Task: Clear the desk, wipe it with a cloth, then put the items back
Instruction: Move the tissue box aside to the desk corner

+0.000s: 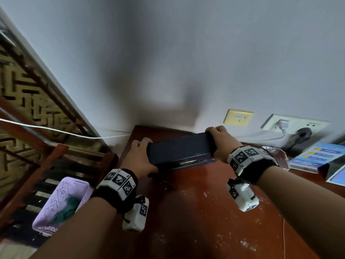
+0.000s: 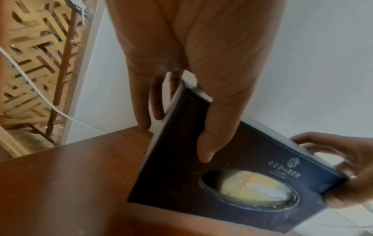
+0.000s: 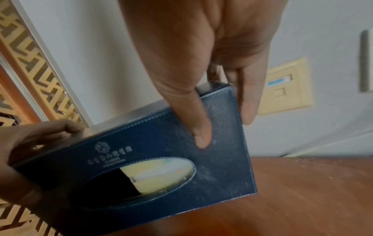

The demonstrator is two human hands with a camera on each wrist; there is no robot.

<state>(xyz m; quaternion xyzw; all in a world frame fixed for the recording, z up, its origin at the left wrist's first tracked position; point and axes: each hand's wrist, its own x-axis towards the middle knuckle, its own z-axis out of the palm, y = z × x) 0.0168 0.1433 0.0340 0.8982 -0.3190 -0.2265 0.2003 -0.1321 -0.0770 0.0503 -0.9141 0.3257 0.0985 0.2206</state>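
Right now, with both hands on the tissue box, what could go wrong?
1. The tissue box is tilted and held only at its ends by the left hand and right hand; it might slip.
2. The desk carries white specks; setting the box down there would probably dirty it.
3. Plugged-in cables lie just beyond the right hand and could snag.

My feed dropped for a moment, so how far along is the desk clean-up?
Done: little; white specks dot the wooden desk, so wiping looks pending. In hand: the left hand and right hand grip opposite ends of the navy tissue box, tilted near the desk's back edge. Left: probably clearing the blue leaflet at the right, wiping, then returning items.
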